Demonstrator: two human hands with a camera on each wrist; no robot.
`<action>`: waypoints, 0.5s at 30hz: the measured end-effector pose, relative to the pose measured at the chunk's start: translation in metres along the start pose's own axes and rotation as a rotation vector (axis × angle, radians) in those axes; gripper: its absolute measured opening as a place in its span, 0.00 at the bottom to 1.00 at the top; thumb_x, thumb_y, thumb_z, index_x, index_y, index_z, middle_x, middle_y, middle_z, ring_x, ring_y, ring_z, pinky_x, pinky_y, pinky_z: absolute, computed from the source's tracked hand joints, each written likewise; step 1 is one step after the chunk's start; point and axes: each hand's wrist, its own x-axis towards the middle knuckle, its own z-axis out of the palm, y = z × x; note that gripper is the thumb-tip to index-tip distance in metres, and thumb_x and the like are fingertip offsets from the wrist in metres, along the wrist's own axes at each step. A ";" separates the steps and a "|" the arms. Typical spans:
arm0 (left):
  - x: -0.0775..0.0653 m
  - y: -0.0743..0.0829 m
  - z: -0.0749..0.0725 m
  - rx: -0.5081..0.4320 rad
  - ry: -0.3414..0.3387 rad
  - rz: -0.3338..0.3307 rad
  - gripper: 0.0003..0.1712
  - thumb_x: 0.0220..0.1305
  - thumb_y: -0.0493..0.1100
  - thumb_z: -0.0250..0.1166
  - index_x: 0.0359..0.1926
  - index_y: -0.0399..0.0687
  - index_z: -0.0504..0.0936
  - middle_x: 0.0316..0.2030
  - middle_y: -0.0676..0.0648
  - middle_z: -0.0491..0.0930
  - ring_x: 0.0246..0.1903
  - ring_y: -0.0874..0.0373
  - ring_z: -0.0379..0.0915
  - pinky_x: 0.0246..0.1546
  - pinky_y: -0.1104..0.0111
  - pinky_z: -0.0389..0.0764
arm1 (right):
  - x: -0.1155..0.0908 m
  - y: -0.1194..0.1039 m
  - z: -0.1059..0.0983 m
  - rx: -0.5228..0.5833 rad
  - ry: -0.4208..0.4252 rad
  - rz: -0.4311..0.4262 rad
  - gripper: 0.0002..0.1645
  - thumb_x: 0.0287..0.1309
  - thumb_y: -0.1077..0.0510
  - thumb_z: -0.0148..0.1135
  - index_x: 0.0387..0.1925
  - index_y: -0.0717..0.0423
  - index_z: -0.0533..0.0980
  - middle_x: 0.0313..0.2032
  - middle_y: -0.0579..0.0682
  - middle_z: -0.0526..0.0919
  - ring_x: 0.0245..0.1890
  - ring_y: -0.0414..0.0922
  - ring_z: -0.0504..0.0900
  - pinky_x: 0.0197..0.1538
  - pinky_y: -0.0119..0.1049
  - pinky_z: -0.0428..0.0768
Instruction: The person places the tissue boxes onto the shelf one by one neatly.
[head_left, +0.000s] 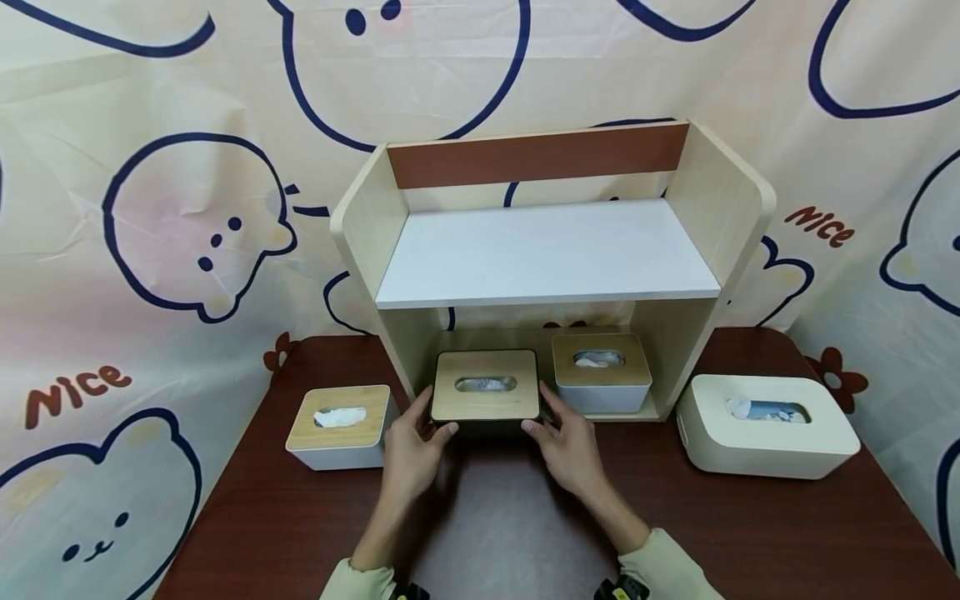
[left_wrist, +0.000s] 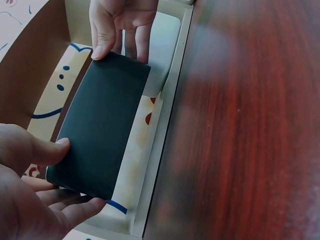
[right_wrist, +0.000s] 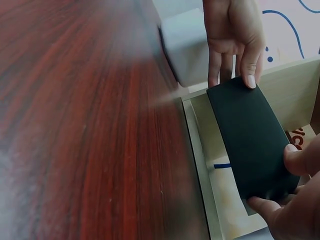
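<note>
Between my two hands is a black tissue box (head_left: 486, 406) with a light wooden lid, at the front of the lower compartment of a small desk shelf (head_left: 547, 258). My left hand (head_left: 411, 454) grips its left end, and my right hand (head_left: 567, 450) grips its right end. Both wrist views show the dark long side of the box (left_wrist: 100, 125) with thumbs and fingers at its ends. To its right, inside the compartment, stands a white tissue box (head_left: 602, 397) with a wooden lid.
On the brown table (head_left: 517, 533), left of the shelf, sits another white tissue box (head_left: 341, 455) with a wooden lid. A larger all-white tissue box (head_left: 761, 446) stands to the right. Behind everything hangs a cartoon-printed cloth (head_left: 202, 358).
</note>
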 end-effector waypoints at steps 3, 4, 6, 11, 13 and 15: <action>0.004 -0.001 0.002 -0.016 0.007 -0.002 0.41 0.67 0.31 0.74 0.78 0.35 0.69 0.73 0.32 0.74 0.67 0.37 0.78 0.62 0.51 0.86 | 0.003 0.001 0.003 0.000 0.017 0.006 0.42 0.68 0.66 0.71 0.79 0.63 0.65 0.76 0.68 0.69 0.71 0.63 0.76 0.65 0.47 0.83; 0.005 -0.001 0.002 -0.021 0.009 -0.002 0.41 0.67 0.31 0.74 0.78 0.34 0.69 0.73 0.32 0.74 0.67 0.36 0.78 0.62 0.51 0.86 | 0.004 0.001 0.004 0.002 0.021 0.009 0.42 0.68 0.66 0.71 0.79 0.63 0.65 0.76 0.68 0.69 0.72 0.62 0.75 0.65 0.48 0.83; 0.008 -0.002 0.004 -0.027 0.012 -0.005 0.41 0.67 0.30 0.73 0.78 0.34 0.69 0.73 0.31 0.74 0.67 0.36 0.78 0.62 0.51 0.86 | 0.006 0.002 0.006 0.009 0.027 0.012 0.42 0.68 0.66 0.71 0.79 0.62 0.66 0.77 0.67 0.68 0.73 0.62 0.74 0.66 0.49 0.82; 0.013 -0.004 0.008 -0.038 0.026 0.000 0.40 0.67 0.29 0.73 0.78 0.34 0.69 0.73 0.30 0.73 0.66 0.34 0.78 0.62 0.51 0.85 | 0.009 0.003 0.010 0.019 0.031 0.001 0.42 0.69 0.67 0.69 0.80 0.64 0.64 0.78 0.68 0.66 0.76 0.64 0.69 0.68 0.54 0.81; 0.016 -0.006 0.010 -0.044 0.034 0.004 0.40 0.66 0.29 0.73 0.77 0.33 0.70 0.73 0.30 0.73 0.66 0.33 0.78 0.62 0.51 0.85 | 0.011 0.004 0.011 0.018 0.030 0.005 0.42 0.70 0.67 0.68 0.80 0.64 0.63 0.79 0.68 0.65 0.77 0.64 0.68 0.69 0.55 0.80; 0.018 -0.007 0.011 -0.053 0.040 0.008 0.39 0.66 0.29 0.73 0.76 0.32 0.71 0.72 0.29 0.73 0.66 0.33 0.78 0.62 0.50 0.85 | 0.014 0.006 0.013 0.022 0.029 0.019 0.42 0.71 0.67 0.67 0.81 0.63 0.62 0.79 0.67 0.64 0.78 0.64 0.67 0.70 0.56 0.79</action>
